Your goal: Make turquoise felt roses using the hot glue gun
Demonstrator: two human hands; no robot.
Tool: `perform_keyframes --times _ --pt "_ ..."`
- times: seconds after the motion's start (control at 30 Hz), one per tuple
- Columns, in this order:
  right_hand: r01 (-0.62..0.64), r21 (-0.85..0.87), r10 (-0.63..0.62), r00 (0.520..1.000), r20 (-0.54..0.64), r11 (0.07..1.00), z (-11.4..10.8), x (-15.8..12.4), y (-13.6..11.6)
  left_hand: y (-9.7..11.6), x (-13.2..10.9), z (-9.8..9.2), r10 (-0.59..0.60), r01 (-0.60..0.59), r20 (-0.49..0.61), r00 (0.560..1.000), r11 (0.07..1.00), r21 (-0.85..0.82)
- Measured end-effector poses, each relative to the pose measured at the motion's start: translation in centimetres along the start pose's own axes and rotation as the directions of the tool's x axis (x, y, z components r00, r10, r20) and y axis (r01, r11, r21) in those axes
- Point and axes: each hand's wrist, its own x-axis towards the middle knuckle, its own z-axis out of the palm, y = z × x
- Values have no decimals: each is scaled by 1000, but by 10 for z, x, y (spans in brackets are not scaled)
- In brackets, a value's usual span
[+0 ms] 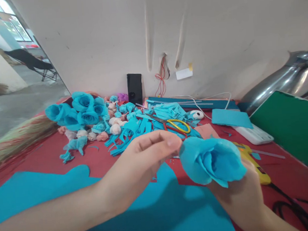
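Note:
A blue paper rose [213, 160] is held up in front of me, its open petals turned to the right and toward me. My left hand [146, 155] is closed in a pinch at the rose's left end, with thumb and forefinger together. Behind and below the petals, my right hand [237, 190] supports the flower; most of its fingers are hidden by it. Under both hands spreads a large sheet of blue paper [161, 211] on the red tabletop [37, 156]. Scissors [177, 125] with yellow and red handles lie just beyond my left hand.
A yellow glue gun [259, 167] with a black cord lies at the right. Finished blue roses [82, 108], small pale paper buds [115, 128] and cut blue strips [136, 131] crowd the back left. A phone [135, 88] leans on the wall; a green board [291, 129] stands right.

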Motion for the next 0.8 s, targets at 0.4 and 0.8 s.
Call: perform_keyframes --times 0.4,0.8 --pt "31 -74 -34 999 -37 997 0 4 -3 -2 0 1 -38 34 -67 997 998 -57" --pt "41 -50 -41 999 -5 998 -2 8 -3 1 -2 4 -21 21 -114 993 1000 0"
